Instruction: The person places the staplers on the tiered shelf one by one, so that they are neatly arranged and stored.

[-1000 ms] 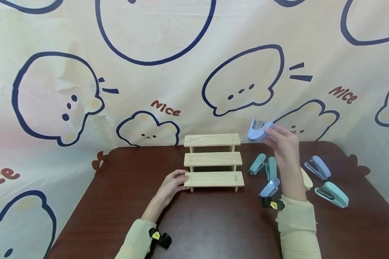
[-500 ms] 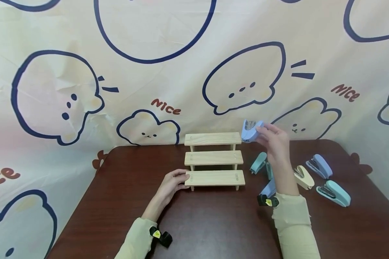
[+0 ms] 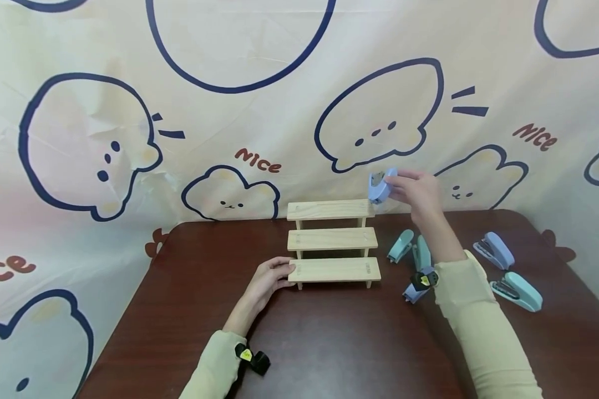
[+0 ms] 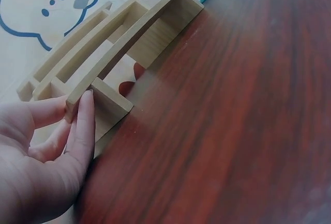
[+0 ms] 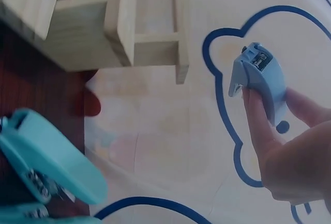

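Blue stapler (image 3: 379,186): pinched in the right hand (image 3: 416,194), held in the air just above the top step's right end.
Wooden step rack (image 3: 332,243): left hand (image 3: 267,281) grips the lowest step's left end, seemingly to steady it.
Spare staplers (image 3: 504,271): on the table around the right forearm.

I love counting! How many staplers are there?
6: one in the right hand, two teal and one blue beside the steps, one blue and one teal far right. The sleeve may hide more.
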Demonstrator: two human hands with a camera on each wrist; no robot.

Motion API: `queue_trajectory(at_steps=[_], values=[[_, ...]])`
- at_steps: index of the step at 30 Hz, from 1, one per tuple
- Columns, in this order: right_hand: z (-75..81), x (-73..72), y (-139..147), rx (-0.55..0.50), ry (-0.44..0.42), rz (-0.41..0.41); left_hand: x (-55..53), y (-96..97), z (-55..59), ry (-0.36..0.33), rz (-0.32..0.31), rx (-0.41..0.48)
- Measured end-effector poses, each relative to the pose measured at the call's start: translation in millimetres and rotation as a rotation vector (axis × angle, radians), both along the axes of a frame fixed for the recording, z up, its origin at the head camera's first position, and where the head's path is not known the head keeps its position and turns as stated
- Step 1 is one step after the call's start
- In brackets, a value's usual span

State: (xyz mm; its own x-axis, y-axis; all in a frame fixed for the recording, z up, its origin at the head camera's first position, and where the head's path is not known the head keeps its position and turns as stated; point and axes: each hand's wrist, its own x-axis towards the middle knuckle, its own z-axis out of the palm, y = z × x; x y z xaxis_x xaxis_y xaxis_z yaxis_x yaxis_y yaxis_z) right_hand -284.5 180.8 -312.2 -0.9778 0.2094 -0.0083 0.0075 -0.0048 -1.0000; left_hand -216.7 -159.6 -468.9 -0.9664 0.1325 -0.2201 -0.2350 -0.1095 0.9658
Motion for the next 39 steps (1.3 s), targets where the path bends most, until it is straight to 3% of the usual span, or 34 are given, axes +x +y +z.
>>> queue_trajectory(at_steps=[13, 22, 27, 34, 39], values=[[5.8, -17.1, -15, 0.252, -0.038, 0.106, -7.1, -2.6, 3.6, -0.005, -0.011, 0.002], [2.5, -23.8, -24, 0.305, -0.067, 0.129, -8.8, -0.9, 5.0, -0.009, -0.012, 0.007], [1.3, -26.0, -29, 0.343, -0.03, 0.113, -8.6, -1.1, 5.1, -0.006, -0.008, 0.013], [-6.3, -24.8, -40, 0.557, 0.01, 0.119, -0.7, -1.6, 0.8, -0.02, -0.007, 0.023], [-10.3, -23.3, -45, 0.609, 0.035, 0.096, -0.6, -1.5, -0.9, -0.014, -0.009, 0.039]])
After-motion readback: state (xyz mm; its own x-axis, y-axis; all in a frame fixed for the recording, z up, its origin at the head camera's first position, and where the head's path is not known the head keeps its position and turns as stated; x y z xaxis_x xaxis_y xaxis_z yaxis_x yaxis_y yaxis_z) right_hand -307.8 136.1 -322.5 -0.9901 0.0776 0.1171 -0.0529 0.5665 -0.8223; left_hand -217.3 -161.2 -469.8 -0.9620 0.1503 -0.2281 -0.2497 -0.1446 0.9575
